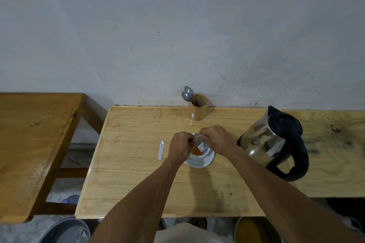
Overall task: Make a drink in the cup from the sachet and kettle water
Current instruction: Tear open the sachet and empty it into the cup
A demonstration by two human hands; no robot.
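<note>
A white cup (203, 154) stands on a white saucer (199, 162) in the middle of the light wooden table (138, 173). Orange-brown powder lies in the cup's bottom. Both my hands hold a small sachet (198, 139) tilted over the cup: my left hand (180, 147) pinches its left side, my right hand (216, 139) its right side. A steel kettle (270, 140) with a black lid and handle stands to the right of the cup. A torn white strip (161, 150) lies flat to the left of my left hand.
A wooden holder (198, 108) with two spoons (187, 93) stands at the table's back edge by the wall. A darker wooden table (35, 144) stands to the left across a gap. Below the front edge are a grey basin (67, 232) and a yellow-filled bowl (254, 231).
</note>
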